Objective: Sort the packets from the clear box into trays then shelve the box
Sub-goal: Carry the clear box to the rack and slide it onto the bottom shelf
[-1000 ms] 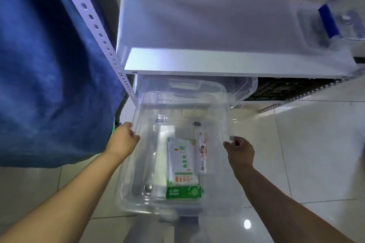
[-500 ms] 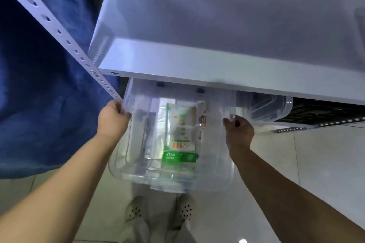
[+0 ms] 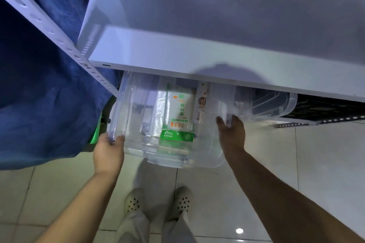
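Both hands grip the clear box [image 3: 136, 124] by its rim: the left hand [image 3: 108, 152] curls its fingers over the near left corner, and the right hand [image 3: 231, 134] wraps the right edge, thumb on the inside. The box hangs tilted, its far part tucked beneath the white shelf board [image 3: 197, 55], its near end jutting out over the tiled floor [image 3: 306, 163]. Inside lie a white-and-green packet [image 3: 179, 122] and, just beside it on the right, a slim stick packet [image 3: 201, 102]; what looks like a crumpled clear bag lies to their left, though the plastic walls blur it. Another clear bin [image 3: 276, 104] sits under the shelf, right of the box. A blue cloth [image 3: 39, 85] hangs at left behind the perforated upright [image 3: 59, 39]. Two white perforated shoes [image 3: 158, 201] stand below.
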`<state>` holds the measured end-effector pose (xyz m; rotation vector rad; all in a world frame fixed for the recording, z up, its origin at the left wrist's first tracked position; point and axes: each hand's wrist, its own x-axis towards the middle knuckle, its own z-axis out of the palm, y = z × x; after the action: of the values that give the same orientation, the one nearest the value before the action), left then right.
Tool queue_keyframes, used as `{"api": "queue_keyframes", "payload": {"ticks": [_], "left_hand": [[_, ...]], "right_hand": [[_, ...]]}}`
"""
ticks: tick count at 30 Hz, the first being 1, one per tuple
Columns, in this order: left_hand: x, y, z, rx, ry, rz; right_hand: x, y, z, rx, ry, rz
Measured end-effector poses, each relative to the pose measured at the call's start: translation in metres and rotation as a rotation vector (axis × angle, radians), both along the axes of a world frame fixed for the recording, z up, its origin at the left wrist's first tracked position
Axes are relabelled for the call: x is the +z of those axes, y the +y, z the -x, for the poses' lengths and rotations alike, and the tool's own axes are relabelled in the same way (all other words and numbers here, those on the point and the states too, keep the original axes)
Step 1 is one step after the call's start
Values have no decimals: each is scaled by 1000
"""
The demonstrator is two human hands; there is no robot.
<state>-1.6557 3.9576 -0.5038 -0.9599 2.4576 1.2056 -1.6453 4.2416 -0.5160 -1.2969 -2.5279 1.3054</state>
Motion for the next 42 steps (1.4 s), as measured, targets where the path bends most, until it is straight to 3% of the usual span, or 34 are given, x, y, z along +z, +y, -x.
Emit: {"api": "queue_keyframes", "payload": {"ticks": [3, 6, 13, 19, 28, 31, 36, 39, 42], "left_hand": [[1, 8, -9, 291, -57, -285], [6, 17, -7, 489, -86, -412], [21, 31, 25, 535, 34, -523], [26, 57, 65, 499, 146, -740], [12, 61, 90, 453, 198, -726], [15, 62, 88, 467, 175, -721], [26, 68, 78, 514, 108, -671], [29, 73, 63, 425, 157, -566], [31, 79, 50, 330, 231, -495]], "right_hand": [[1, -17, -52, 42, -122, -95], [4, -31, -73, -32, -175, 30], [21, -12, -23, -164, -16, 241], [25, -1, 26, -285, 139, 332], [19, -3, 31, -234, 237, 345], [21, 6, 9, -282, 207, 81], [36, 46, -13, -569, 275, -310], [40, 77, -2, -474, 134, -380], [39, 94, 8, -288, 123, -257]]}}
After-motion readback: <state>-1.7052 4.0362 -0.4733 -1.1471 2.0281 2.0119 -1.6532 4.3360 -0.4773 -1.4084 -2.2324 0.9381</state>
